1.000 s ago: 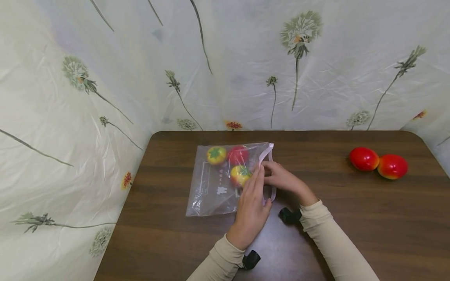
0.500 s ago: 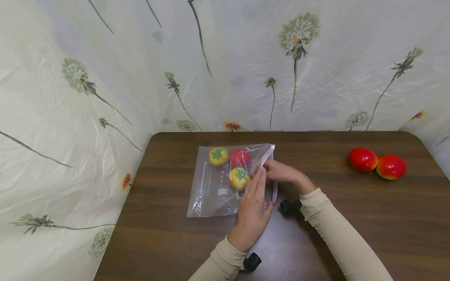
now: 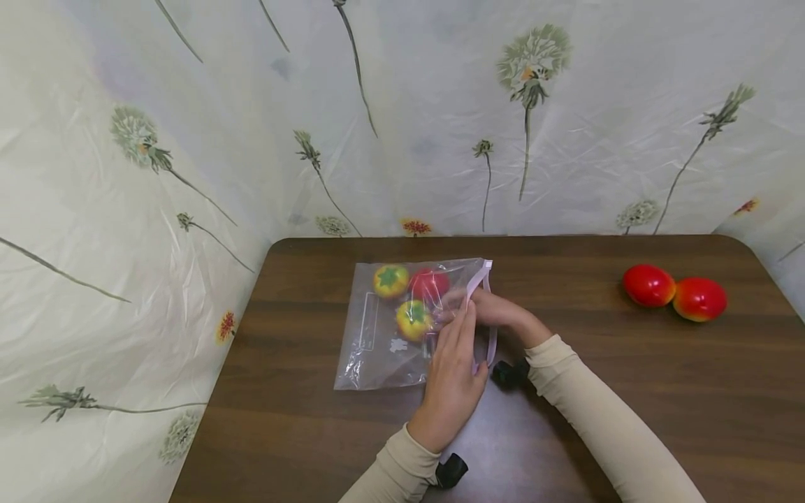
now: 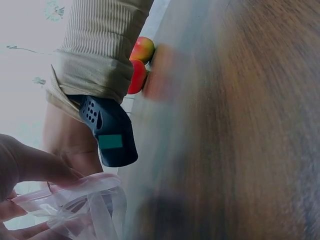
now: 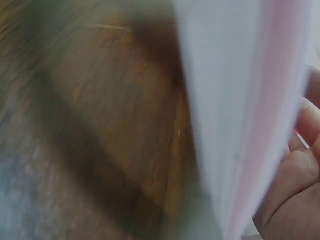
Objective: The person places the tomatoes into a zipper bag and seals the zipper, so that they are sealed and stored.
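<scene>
A clear zip bag [image 3: 371, 363] with a pale pink zip edge lies flat, its mouth facing right. Inside are a red toy fruit [image 3: 430, 283] and two yellow-red toy fruits with green star-shaped leaves, one at the back [image 3: 390, 281] and one nearer [image 3: 413, 321]. My left hand [image 3: 448, 391] holds the bag's mouth, thumb and fingers at the pink edge [image 4: 75, 192]. My right hand [image 3: 493, 307] reaches in through the mouth, fingers extended beside the nearer yellow-red fruit, seen through the plastic. In the right wrist view, the blurred pink edge [image 5: 270, 100] fills much of the frame.
Two shiny red oval toy fruits, one left [image 3: 650, 285] and one right [image 3: 701, 299], lie touching on the right side of the brown wooden table [image 3: 283, 433]. A flower-printed curtain [image 3: 409, 140] hangs behind and at the left. Dark wrist mounts [image 3: 451, 470] hang below both wrists.
My right hand has gone deeper into the bag and its fingers have straightened. The nearer yellow-red fruit has shifted left inside the bag. My left hand has stayed nearly still.
</scene>
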Tool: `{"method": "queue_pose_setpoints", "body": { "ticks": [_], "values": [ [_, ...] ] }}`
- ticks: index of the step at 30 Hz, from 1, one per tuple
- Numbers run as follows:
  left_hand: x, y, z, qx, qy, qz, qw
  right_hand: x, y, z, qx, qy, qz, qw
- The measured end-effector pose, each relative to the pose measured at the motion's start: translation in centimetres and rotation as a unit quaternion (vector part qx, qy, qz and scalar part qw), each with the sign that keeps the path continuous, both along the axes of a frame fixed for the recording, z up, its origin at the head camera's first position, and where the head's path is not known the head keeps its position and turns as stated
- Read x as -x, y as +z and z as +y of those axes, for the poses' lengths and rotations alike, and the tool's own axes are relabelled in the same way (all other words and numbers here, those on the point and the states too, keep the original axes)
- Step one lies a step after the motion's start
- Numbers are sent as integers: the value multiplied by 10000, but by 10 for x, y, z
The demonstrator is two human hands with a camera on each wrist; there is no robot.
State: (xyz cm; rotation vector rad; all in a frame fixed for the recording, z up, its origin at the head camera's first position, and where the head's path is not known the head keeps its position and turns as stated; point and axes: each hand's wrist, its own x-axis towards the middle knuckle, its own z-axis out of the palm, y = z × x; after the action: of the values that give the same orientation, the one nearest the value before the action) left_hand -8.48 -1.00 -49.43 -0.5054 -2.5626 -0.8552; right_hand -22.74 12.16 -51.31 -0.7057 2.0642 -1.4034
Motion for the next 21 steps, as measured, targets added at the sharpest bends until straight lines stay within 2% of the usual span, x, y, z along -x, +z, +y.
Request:
{"method": "queue_pose_setpoints", "body": {
  "ticks": [5,10,16,21],
  "values": [
    [0,1,0,-61,-19,-60,10000,0,-1,-1,243,-39,-809,9964],
    [0,0,0,-39,1,-63,10000,-1,-2,1,550,127,-1147,9918],
    [0,0,0,-26,-3,-134,9999,-4,-2,4,577,148,-999,9932],
    [0,1,0,-66,-23,-358,9993,-5,0,8,271,153,-427,9986]
  ]
}}
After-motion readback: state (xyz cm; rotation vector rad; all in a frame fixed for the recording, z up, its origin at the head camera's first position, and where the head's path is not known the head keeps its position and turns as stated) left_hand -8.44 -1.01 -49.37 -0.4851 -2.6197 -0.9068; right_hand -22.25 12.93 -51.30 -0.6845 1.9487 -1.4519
